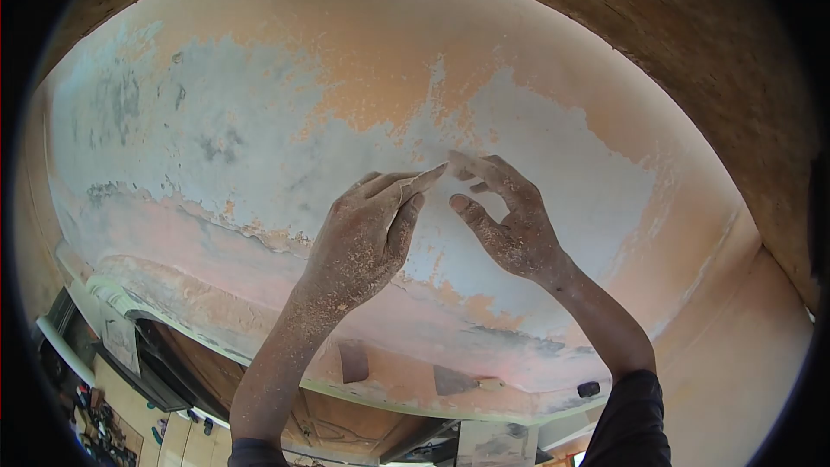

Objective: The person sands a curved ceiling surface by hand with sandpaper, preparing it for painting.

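Observation:
My left hand [359,229], coated in pale dust and flakes, is raised before the wall. Pinched between its thumb and fingers is a thin, dusty, folded sheet that looks like sandpaper [426,179], its tip pointing right. Close to that tip is my right hand [516,229], thumb and fingers apart with nothing between them; its fingertips are blurred by motion. Behind both hands spreads the wall [553,151], with orange paint around a large bare grey-white patch.
Below runs a ledge [406,402] with a dark brown piece [354,361], a grey piece [454,380] and a small black object [588,389]. Under it are wooden door panels [346,422]. Footwear lies in a pile [99,424] on the floor at lower left. A brown beam [692,43] curves overhead.

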The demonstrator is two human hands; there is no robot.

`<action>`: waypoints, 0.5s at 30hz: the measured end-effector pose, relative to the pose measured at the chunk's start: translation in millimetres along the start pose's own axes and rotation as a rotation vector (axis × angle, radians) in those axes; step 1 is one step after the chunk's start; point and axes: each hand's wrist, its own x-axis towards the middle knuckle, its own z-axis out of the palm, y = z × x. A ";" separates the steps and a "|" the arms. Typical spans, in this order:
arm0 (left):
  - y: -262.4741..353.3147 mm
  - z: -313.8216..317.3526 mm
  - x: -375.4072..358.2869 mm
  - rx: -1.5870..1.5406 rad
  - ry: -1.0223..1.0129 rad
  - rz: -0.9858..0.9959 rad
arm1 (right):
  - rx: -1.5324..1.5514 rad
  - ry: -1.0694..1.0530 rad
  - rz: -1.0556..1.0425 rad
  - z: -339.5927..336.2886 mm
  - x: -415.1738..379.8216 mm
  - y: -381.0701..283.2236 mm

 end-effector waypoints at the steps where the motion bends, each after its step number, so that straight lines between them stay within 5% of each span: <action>1: -11.6 -7.2 8.5 0.219 0.123 0.127 | -0.171 0.040 -0.046 -9.1 6.3 4.7; 5: -54.0 -62.8 77.0 0.610 0.617 0.514 | -0.883 0.237 -0.398 -75.4 38.6 62.8; 9: -88.4 -89.6 118.1 0.982 0.651 0.394 | -0.969 0.267 -0.374 -71.4 44.3 74.3; 10: -96.7 -83.9 118.3 0.883 0.586 0.252 | -0.972 0.278 -0.368 -70.0 43.6 75.8; 15: -110.0 -59.4 119.3 0.901 0.712 0.228 | -0.976 0.301 -0.364 -69.3 44.1 79.8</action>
